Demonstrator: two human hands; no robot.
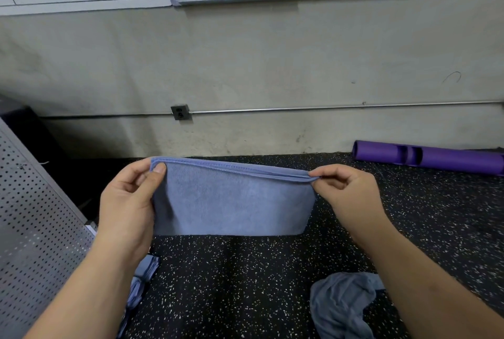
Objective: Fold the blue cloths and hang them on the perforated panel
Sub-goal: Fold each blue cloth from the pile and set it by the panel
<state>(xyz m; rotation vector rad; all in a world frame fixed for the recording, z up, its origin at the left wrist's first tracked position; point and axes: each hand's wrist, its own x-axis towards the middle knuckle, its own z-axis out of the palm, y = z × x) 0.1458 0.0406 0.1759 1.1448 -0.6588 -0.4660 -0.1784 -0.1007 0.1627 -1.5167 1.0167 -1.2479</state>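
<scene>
Crumpled grey-blue cloth [341, 308] waits; left hand [128, 202] and right hand [346, 191] pinch top corners of a folded blue terry cloth [231, 202] held aloft (fold seemingly done). Next, likely: hang it on the grey perforated panel [32, 216], left.

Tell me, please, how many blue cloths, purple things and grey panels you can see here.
Blue cloths: 3 (held cloth, crumpled cloth, part-hidden cloth by the panel, possibly more there)
Purple tube: 1
Grey perforated panel: 1
Total: 5
</scene>
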